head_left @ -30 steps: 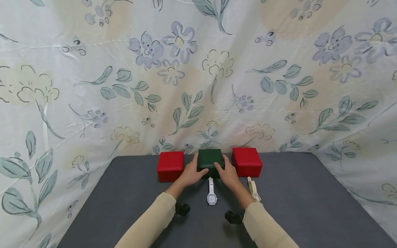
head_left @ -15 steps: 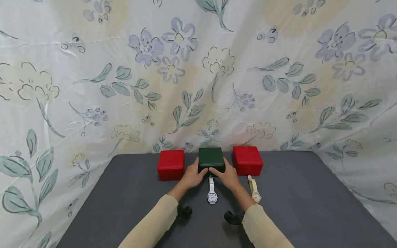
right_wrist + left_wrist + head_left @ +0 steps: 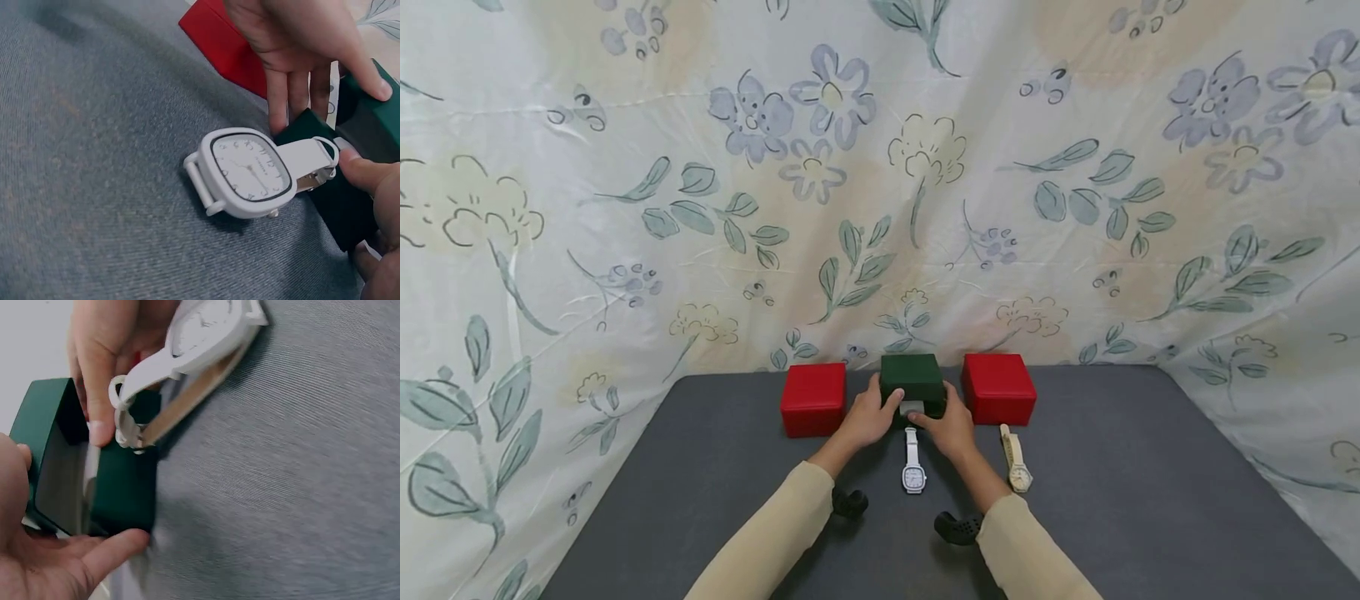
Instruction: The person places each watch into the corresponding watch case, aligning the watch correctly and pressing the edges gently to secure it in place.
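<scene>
A small dark green watch box (image 3: 912, 372) sits at the back of the table, its lid tilted partly open. My left hand (image 3: 865, 418) grips its left side, with the thumb raised at the lid's front edge. On the other side my right hand (image 3: 953, 427) holds the box, thumb pressed on the front of the base (image 3: 125, 487). In the left wrist view a pale grey interior shows under the lid (image 3: 39, 415). A white watch (image 3: 250, 172) with a squarish face lies just in front, its strap end overlapping the box in both wrist views.
Red boxes stand on either side, one at left (image 3: 813, 398) and one at right (image 3: 997, 389). A cream-strapped watch (image 3: 1017, 462) lies beside my right forearm. Behind the dark grey table (image 3: 700, 467) hangs a floral cloth (image 3: 850, 167).
The box was closed with both thumbs together at its front. Now the lid has lifted, my left thumb has risen with it, and the pale inside shows.
</scene>
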Available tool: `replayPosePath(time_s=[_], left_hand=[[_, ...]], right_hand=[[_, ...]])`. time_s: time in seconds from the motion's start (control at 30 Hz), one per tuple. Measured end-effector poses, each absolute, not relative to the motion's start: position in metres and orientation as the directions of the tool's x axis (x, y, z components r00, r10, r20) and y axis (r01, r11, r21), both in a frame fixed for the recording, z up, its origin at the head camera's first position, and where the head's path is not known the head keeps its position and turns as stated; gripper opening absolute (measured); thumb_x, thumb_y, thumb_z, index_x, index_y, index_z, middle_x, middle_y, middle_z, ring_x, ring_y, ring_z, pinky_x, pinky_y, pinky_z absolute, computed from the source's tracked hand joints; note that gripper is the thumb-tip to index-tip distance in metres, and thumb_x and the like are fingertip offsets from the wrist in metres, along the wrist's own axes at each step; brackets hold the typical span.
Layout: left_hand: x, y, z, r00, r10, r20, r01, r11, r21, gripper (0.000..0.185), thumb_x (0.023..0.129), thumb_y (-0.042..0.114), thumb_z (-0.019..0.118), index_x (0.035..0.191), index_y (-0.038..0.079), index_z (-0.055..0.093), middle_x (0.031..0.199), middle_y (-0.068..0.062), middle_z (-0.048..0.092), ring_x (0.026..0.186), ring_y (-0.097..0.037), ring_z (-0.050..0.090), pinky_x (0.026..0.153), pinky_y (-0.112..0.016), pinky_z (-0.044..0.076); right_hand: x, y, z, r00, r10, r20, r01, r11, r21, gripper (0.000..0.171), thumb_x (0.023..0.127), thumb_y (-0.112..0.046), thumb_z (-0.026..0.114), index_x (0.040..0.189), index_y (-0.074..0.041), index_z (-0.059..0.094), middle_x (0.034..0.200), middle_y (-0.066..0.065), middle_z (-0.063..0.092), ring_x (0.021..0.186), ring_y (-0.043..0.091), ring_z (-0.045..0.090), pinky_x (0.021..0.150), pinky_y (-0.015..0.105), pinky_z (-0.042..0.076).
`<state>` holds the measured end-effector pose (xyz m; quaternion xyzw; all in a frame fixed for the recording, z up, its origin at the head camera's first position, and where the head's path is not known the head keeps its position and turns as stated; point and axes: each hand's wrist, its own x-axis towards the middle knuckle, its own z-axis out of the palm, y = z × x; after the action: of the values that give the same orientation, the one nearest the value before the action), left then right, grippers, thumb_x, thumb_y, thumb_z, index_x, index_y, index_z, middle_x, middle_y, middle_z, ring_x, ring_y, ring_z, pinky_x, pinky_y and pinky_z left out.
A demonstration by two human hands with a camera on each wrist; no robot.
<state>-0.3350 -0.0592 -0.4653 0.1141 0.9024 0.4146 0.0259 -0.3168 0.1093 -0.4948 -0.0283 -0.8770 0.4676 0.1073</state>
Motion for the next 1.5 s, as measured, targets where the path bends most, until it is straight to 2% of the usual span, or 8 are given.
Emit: replayPosePath(time_s=[0.13, 0.33, 0.57, 0.73, 0.87, 0.97, 1.13, 1.5], left_hand=[[-0.338, -0.050, -0.449, -0.985, 0.173, 0.009, 0.122, 0.656, 0.745, 0.076, 0.099, 0.056, 0.038, 0.152, 0.004, 0.019, 0.145, -0.022, 0.045, 0.129, -0.039, 0.049, 0.103, -0.055, 0.042], [-0.356, -0.041, -0.421, -0.981, 0.116, -0.157, -0.052, 0.620, 0.783, 0.089, 0.094, 0.071, 0.025, 0.155, 0.008, 0.009, 0.148, -0.026, 0.037, 0.109, -0.043, 0.059, 0.069, -0.047, 0.059], [-0.366, -0.043, -0.414, -0.961, 0.097, -0.260, -0.148, 0.612, 0.777, 0.099, 0.088, 0.080, 0.022, 0.155, 0.009, 0.009, 0.153, -0.027, 0.027, 0.091, -0.047, 0.066, 0.072, -0.052, 0.058], [-0.355, -0.048, -0.416, -0.972, 0.131, -0.193, -0.064, 0.645, 0.761, 0.088, 0.095, 0.067, 0.032, 0.153, 0.003, 0.018, 0.153, -0.026, 0.028, 0.110, -0.043, 0.060, 0.073, -0.047, 0.059], [-0.345, -0.055, -0.424, -0.972, 0.212, -0.103, 0.078, 0.703, 0.707, 0.069, 0.099, 0.048, 0.044, 0.148, 0.000, 0.032, 0.150, -0.022, 0.039, 0.130, -0.037, 0.048, 0.095, -0.048, 0.052], [-0.340, -0.059, -0.430, -0.950, 0.312, -0.017, 0.232, 0.740, 0.631, 0.054, 0.098, 0.033, 0.053, 0.142, 0.001, 0.045, 0.145, -0.018, 0.047, 0.133, -0.034, 0.046, 0.108, -0.051, 0.041], [-0.342, -0.058, -0.435, -0.891, 0.447, 0.076, 0.412, 0.728, 0.548, 0.047, 0.094, 0.020, 0.061, 0.137, 0.006, 0.052, 0.142, -0.017, 0.050, 0.133, -0.034, 0.046, 0.111, -0.052, 0.037], [-0.349, -0.042, -0.435, -0.891, 0.452, 0.049, 0.434, 0.813, 0.389, 0.054, 0.086, 0.019, 0.072, 0.137, 0.015, 0.055, 0.141, -0.012, 0.054, 0.129, -0.035, 0.049, 0.107, -0.050, 0.042]], right_hand=[[-0.319, 0.113, -0.493, -0.972, 0.170, 0.163, -0.042, 0.554, -0.832, 0.083, 0.079, -0.027, 0.079, 0.146, -0.006, 0.035, 0.144, 0.018, 0.049, 0.131, 0.036, 0.049, 0.105, 0.053, 0.042], [-0.320, 0.114, -0.488, -0.971, 0.164, 0.173, -0.063, 0.525, -0.849, 0.079, 0.078, -0.021, 0.081, 0.143, -0.006, 0.040, 0.143, 0.018, 0.050, 0.131, 0.033, 0.049, 0.107, 0.049, 0.041], [-0.316, 0.108, -0.492, -0.972, 0.160, 0.173, -0.068, 0.512, -0.856, 0.076, 0.077, -0.019, 0.081, 0.141, -0.005, 0.042, 0.139, 0.020, 0.054, 0.126, 0.033, 0.053, 0.105, 0.050, 0.043], [-0.317, 0.106, -0.491, -0.971, 0.154, 0.181, -0.076, 0.519, -0.851, 0.077, 0.078, -0.019, 0.081, 0.142, -0.004, 0.041, 0.139, 0.020, 0.053, 0.126, 0.034, 0.053, 0.105, 0.050, 0.043], [-0.319, 0.110, -0.484, -0.982, 0.111, 0.154, -0.063, 0.573, -0.817, 0.077, 0.079, -0.023, 0.079, 0.143, -0.004, 0.040, 0.141, 0.020, 0.051, 0.126, 0.034, 0.052, 0.105, 0.051, 0.043], [-0.321, 0.114, -0.478, -0.986, 0.079, 0.145, -0.066, 0.618, -0.783, 0.073, 0.081, -0.026, 0.077, 0.142, -0.004, 0.042, 0.142, 0.020, 0.051, 0.126, 0.035, 0.052, 0.104, 0.053, 0.043], [-0.322, 0.122, -0.473, -0.991, 0.022, 0.135, -0.090, 0.636, -0.766, 0.071, 0.083, -0.024, 0.076, 0.143, -0.006, 0.043, 0.144, 0.020, 0.048, 0.126, 0.036, 0.051, 0.105, 0.054, 0.042], [-0.322, 0.125, -0.479, -0.996, -0.004, 0.085, -0.068, 0.632, -0.772, 0.064, 0.089, -0.025, 0.069, 0.144, -0.006, 0.044, 0.145, 0.023, 0.047, 0.129, 0.039, 0.049, 0.105, 0.056, 0.041]])
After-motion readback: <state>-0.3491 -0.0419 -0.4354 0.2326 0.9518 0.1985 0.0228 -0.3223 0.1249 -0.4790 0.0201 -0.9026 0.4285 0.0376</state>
